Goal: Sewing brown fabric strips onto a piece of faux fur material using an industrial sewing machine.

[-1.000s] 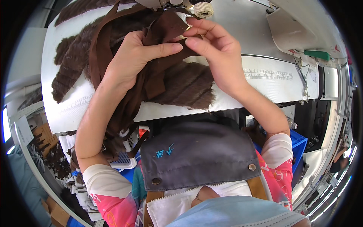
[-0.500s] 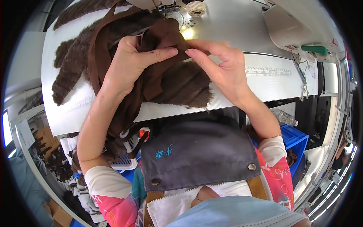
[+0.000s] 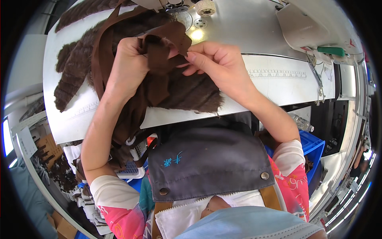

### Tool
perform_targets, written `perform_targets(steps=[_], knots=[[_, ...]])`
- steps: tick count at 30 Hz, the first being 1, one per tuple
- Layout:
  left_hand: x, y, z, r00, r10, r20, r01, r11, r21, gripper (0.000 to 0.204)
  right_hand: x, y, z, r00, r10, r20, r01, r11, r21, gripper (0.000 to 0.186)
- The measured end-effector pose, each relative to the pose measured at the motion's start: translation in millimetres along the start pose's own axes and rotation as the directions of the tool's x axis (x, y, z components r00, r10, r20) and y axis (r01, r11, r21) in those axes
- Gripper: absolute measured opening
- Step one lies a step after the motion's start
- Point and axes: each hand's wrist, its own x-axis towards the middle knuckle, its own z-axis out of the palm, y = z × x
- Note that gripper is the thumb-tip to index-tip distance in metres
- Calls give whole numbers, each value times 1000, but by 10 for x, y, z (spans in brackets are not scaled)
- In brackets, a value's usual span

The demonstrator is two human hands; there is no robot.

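Note:
A strip of thin brown fabric (image 3: 159, 59) hangs folded between my two hands above the sewing table. My left hand (image 3: 131, 63) is closed around its left part, with the fingertips hidden behind the cloth. On the other side my right hand (image 3: 217, 65) pinches the strip's edge between thumb and forefinger. Beneath them lies a dark brown fur piece (image 3: 195, 89) on the white tabletop. More brown fabric falls from the left hand over the table's near edge. The sewing machine's presser foot area (image 3: 177, 8) is just beyond the hands.
Other fur strips (image 3: 73, 85) spread over the left of the table (image 3: 55, 123). Thread snips or tweezers (image 3: 316, 77) hang at the right beside the white machine housing (image 3: 304, 28). A blue crate (image 3: 312, 143) and a clear plastic bottle (image 3: 302, 122) are below on the right.
Both hands have drawn slightly left. The left thumb has gone from the front of the cloth to behind it, and the strip now shows a turned-over fold.

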Motion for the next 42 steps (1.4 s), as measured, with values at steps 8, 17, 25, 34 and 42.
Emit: perform_targets(steps=[8, 17, 25, 34, 42], knots=[[19, 354, -298, 957, -115, -267, 105, 993, -52, 23, -128, 274, -38, 779, -511, 364, 541, 253, -802, 31], [412, -48, -88, 945, -171, 280, 95, 959, 266, 22, -154, 272, -112, 762, -450, 465, 574, 137, -808, 33], [459, -48, -56, 950, -213, 228, 111, 914, 390, 23, -308, 277, -57, 794, -415, 445, 603, 443, -663, 24], [458, 75, -107, 921, -272, 280, 162, 919, 360, 25, -49, 381, -224, 756, -552, 352, 567, 283, -773, 37], [437, -96, -154, 910, -125, 395, -50, 914, 404, 21, -50, 255, -121, 787, -374, 490, 561, 106, -821, 38]])
